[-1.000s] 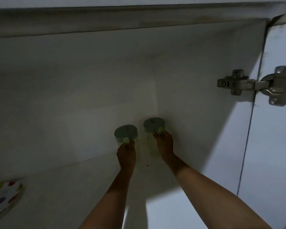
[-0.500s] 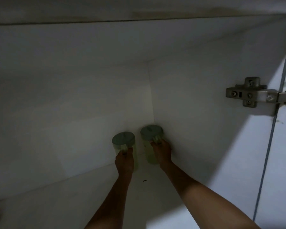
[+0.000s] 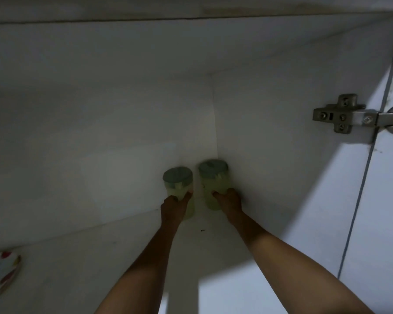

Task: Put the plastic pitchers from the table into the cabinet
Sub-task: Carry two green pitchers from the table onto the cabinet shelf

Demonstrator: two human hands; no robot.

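We have both pitchers upright in the far right corner of the cabinet shelf (image 3: 100,257), side by side. Our left hand (image 3: 174,206) grips the left pitcher (image 3: 178,189); our right hand (image 3: 228,201) grips the right pitcher (image 3: 213,180), nearest the side wall. Placement appears nearly complete; releasing both remains. We cannot see the bench.

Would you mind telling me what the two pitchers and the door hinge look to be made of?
Left pitcher and right pitcher: likely translucent pale-green plastic, matte darker lids; dim light leaves doubt. Hinge: bare metal, dull silver sheen, visible screws.
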